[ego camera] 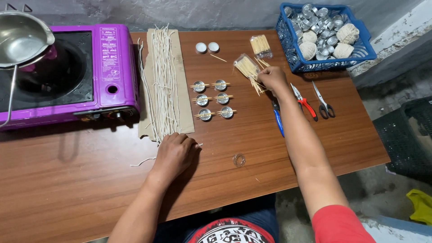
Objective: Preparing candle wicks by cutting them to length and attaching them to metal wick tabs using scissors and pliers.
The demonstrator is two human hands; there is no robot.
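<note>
Head view, looking down on a brown wooden table (279, 148). Right hand (271, 77) is stretched well forward, fingers closed on a few thin wooden sticks (257, 85) drawn from a clear packet of sticks (246, 66) lying just left of it. A second packet (260, 45) lies farther back, apart from the hand. The loose sticks in the grip fan down and to the right, roughly on a diagonal across the table.

Left hand (174, 153) rests palm down, fingers curled, at the near end of a bundle of white strings (163, 76). Whether it pinches a string I cannot tell; a loose strand trails out beside it. The strings run lengthwise away from the person, laid on a strip of cardboard (180, 108).

Key relation: six small metal cups (212, 99), in two columns of three, sit between the two hands, each with sticks laid crosswise over its rim, left to right. They lie to the left of and nearer than the right hand, and ahead and right of the left hand. Neither hand is plainly nearer to them.

Also noted: two white candles (207, 47) behind the cups, a purple stove (67, 72) with a steel pot (20, 38) at far left, a blue basket (292, 54) of metal cups and string balls at far right, pliers (304, 102) and scissors (325, 104) beside the right forearm.
</note>
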